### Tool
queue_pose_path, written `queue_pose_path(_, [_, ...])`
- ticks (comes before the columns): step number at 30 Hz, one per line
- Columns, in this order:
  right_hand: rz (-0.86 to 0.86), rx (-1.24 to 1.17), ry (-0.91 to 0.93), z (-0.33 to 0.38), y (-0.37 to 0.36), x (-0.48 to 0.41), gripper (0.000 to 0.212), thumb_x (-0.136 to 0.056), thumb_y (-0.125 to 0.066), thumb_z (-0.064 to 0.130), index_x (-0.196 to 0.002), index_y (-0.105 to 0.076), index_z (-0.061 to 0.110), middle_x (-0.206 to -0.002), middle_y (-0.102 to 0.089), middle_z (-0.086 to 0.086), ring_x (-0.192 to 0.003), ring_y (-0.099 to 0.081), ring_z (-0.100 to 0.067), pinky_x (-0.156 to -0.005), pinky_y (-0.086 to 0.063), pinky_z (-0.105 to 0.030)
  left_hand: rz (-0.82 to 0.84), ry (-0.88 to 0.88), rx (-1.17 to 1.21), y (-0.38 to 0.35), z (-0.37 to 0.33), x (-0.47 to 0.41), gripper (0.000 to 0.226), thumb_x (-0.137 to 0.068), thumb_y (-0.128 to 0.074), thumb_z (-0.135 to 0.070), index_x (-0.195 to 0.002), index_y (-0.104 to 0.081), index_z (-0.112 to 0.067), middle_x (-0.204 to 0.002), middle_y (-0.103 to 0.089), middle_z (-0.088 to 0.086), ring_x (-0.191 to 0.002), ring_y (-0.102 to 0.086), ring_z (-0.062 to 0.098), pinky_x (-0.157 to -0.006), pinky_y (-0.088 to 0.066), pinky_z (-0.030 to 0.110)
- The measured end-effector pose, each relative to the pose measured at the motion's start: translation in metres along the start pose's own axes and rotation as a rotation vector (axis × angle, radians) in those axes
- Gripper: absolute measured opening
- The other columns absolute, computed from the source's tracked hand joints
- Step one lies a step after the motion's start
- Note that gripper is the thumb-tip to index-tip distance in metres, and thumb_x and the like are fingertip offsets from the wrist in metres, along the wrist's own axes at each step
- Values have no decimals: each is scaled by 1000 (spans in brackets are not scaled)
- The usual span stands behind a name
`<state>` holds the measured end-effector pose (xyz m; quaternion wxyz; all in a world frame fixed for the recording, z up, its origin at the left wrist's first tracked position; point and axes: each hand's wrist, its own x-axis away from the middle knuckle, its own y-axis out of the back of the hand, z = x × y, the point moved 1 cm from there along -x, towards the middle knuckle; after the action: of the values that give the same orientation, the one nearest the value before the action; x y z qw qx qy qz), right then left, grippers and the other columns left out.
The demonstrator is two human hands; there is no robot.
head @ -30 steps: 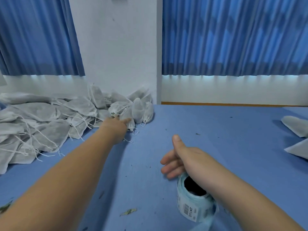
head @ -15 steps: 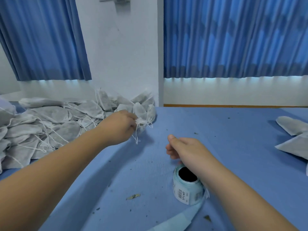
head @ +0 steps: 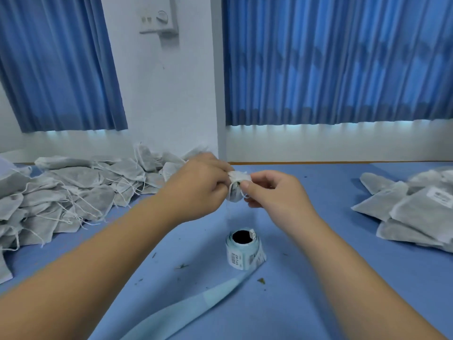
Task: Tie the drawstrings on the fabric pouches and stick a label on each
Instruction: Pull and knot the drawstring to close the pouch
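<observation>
Above table [head: 331,187], left hand [head: 196,190] and right hand [head: 274,195] pinch pouch [head: 234,193]

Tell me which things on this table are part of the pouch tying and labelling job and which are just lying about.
Job:
- pouch, pinched by left hand and right hand
- label roll
- left pile of pouches
- right stack of pouches

Lying about:
- backing strip
- crumbs
- curtains
- wall dial
</observation>
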<state>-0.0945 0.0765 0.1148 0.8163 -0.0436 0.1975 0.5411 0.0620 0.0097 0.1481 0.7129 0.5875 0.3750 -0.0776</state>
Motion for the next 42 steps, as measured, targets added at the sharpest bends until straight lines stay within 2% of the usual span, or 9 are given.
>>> queue_pose_path(4, [-86, -130, 39, 6, 31, 23, 7, -83, -75, 14, -80, -75, 20, -74, -75, 0, -63, -69, -11, -66, -58, -23, -67, 173, 324, -17, -41, 3, 20, -81, -53, -18, -76, -68, -6, -95, -67, -1, -95, -55, 15, -86, -39, 19])
queue_pose_path(12, [-237, -235, -13, -4, 78, 63, 18, -85, -71, 18, -69, -77, 13, -62, -67, -7, -53, -59, -14, -54, -52, -22, -116, 528, 815, -65, -123, 4, 37, -71, -78, -37, -73, -42, -27, -78, -55, -8, -67, -48, 6, -61, -38, 23])
queue_pose_path(17, [-317, -397, -177, -29, 98, 82, 21, -88, -66, 21, -70, -75, 17, -67, -66, -1, -63, -63, -13, -52, -46, -20, -150, 621, 823, -96, -140, 12, 31, -79, -73, -30, -79, -43, -29, -78, -58, -12, -65, -51, -2, -59, -38, 11])
queue_pose_path(22, [-265, -809, -236, -27, 112, 76, 21, -93, -58, 25, -76, -68, 18, -65, -63, 5, -67, -65, -9, -56, -49, -20, -80, 579, 775, -100, -138, 23, 41, -87, -64, -24, -99, -40, -55, -83, -60, -27, -77, -56, -10, -63, -37, 5])
queue_pose_path(24, [-254, -864, -225, -24, 112, 75, 28, -93, -57, 24, -68, -69, 18, -67, -63, 4, -66, -63, -9, -54, -49, -19, -67, 521, 758, -99, -141, 25, 36, -86, -63, -20, -99, -50, -51, -89, -60, -33, -83, -57, -8, -66, -39, 4])
queue_pose_path(28, [-161, -933, -207, -19, 116, 78, 31, -92, -53, 22, -62, -61, 15, -69, -59, 1, -62, -61, -15, -48, -46, -22, -99, 438, 736, -98, -148, 27, 19, -86, -65, -23, -97, -58, -37, -93, -64, -20, -91, -60, 0, -73, -45, 13])
queue_pose_path(30, [-111, -861, -191, -16, 119, 79, 29, -92, -52, 20, -64, -60, 14, -64, -54, 0, -52, -54, -16, -44, -40, -22, -140, 395, 717, -96, -149, 27, 18, -87, -66, -27, -100, -59, -37, -98, -62, -17, -96, -56, -5, -78, -41, 7])
queue_pose_path(35, [-131, -29, -25, -16, 112, 85, 27, -89, -66, 19, -63, -62, 22, -53, -48, 7, -49, -37, -11, -46, -31, -20, -220, 344, 704, -92, -146, 28, 18, -90, -66, -26, -107, -68, -31, -101, -51, -10, -96, -51, -8, -80, -34, 2])
queue_pose_path(42, [-20, 115, -30, -18, 108, 87, 16, -79, -73, 30, -68, -67, 20, -51, -43, 15, -47, -35, -5, -44, -29, -14, -239, 261, 517, -89, -142, 30, 37, -86, -61, -9, -122, -66, -13, -102, -55, -10, -96, -50, -10, -82, -34, 2])
